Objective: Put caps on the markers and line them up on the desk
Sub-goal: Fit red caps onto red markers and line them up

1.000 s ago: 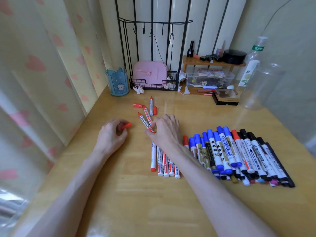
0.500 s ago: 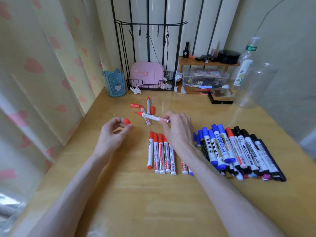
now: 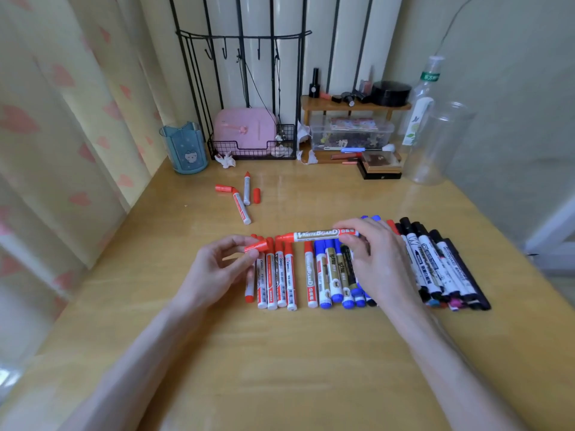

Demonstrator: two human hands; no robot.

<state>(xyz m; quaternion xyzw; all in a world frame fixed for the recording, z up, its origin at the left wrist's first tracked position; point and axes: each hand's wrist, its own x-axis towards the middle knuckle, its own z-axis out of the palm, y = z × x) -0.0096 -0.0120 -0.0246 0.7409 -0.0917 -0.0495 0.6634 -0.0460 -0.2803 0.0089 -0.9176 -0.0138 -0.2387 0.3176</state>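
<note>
Facing the left hand's (image 3: 217,265) red cap (image 3: 256,246), the right hand's (image 3: 373,259) marker (image 3: 317,235).

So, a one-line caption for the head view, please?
Left hand holds a red cap near the tip of the marker in the right hand, above the row.

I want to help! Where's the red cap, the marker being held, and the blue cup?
red cap (image 3: 260,245), head view, middle of its side.
held marker (image 3: 315,235), head view, white printed barrel.
blue cup (image 3: 186,150), head view, front wall.

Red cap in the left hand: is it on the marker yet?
No, the left hand pinches the red cap beside the bare tip of the marker in the right hand.
</note>
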